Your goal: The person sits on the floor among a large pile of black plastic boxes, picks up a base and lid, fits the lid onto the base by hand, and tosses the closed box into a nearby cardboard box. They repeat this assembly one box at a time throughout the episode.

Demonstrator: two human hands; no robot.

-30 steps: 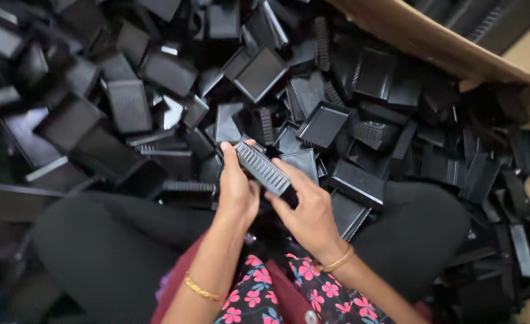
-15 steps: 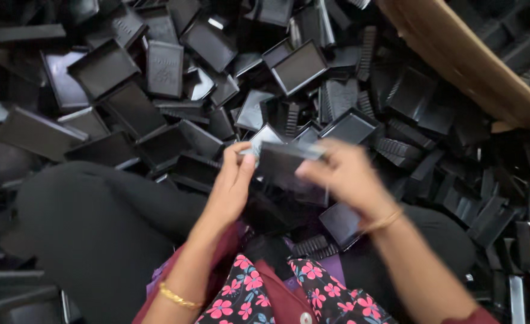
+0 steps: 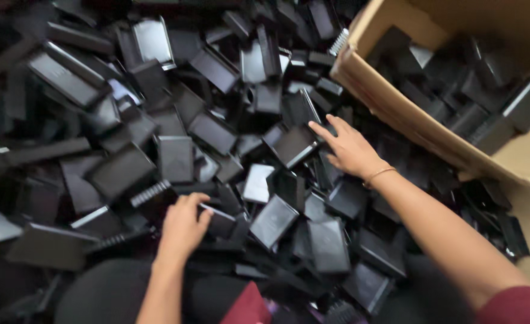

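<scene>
A person sits amid a deep heap of black moulded plastic shells, shallow rectangular trays and ribbed bars lying tilted at every angle, apparently tipped out loose so any piece can be reached from where the person sits. At the left of the scene the left hand rests low in the pile, close to the person's lap; its grip is curled, fingers bent over the edge of a small black rectangular plastic piece, which lies among others rather than lifted clear. Whether the fingers have fully closed on it cannot be told from this angle. Further right, the right hand, a thin gold-coloured bangle at the wrist, stretches forward with fingers spread and flat, its grip wide open and holding nothing; the fingertips touch a black tray-shaped shell near the middle of the heap. At the far right stands a brown corrugated cardboard box, open-topped and tilted toward the heap, with more of the same black parts inside it, placed just beside the outstretched arm and within easy reach.
</scene>
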